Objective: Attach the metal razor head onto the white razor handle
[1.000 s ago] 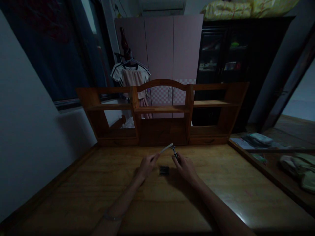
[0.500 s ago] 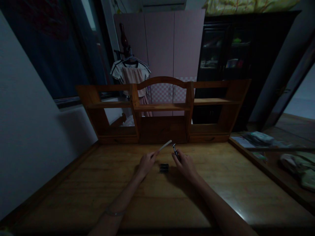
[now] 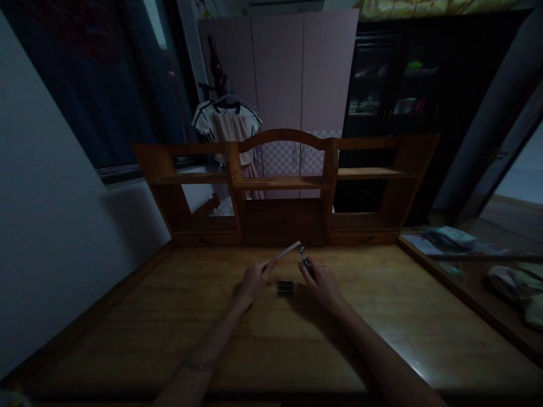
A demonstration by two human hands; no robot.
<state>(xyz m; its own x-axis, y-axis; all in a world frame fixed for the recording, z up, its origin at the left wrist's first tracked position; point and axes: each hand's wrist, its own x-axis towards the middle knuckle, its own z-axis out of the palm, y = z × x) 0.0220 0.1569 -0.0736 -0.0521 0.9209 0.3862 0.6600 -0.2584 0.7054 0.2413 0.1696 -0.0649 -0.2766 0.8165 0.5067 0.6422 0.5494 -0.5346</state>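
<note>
My left hand [image 3: 255, 281] is closed around one end of a slim whitish stick [image 3: 289, 250]. The stick slants up and to the right; the dim light hides what kind it is. In my right hand [image 3: 324, 286] is a razor [image 3: 302, 254] with a dark handle and a small silvery crosswise head, which points away from me. The stick's far tip is close beside the razor head; whether they touch I cannot tell. Between and below my hands, a small black ribbed item [image 3: 285, 289], seemingly a row of cartridges, lies on the wooden tabletop [image 3: 169, 316].
A wooden shelf unit [image 3: 283, 182] spans the tabletop's far edge. On the left is a white wall [image 3: 51, 198]. A raised wooden edge borders the right side, with a bag [image 3: 509, 285] and papers beyond it. Pink wardrobe doors [image 3: 278, 73] stand behind.
The stick's tip has moved slightly right, nearer the razor head. Both hands keep their grips, and the whole view has shifted a little.
</note>
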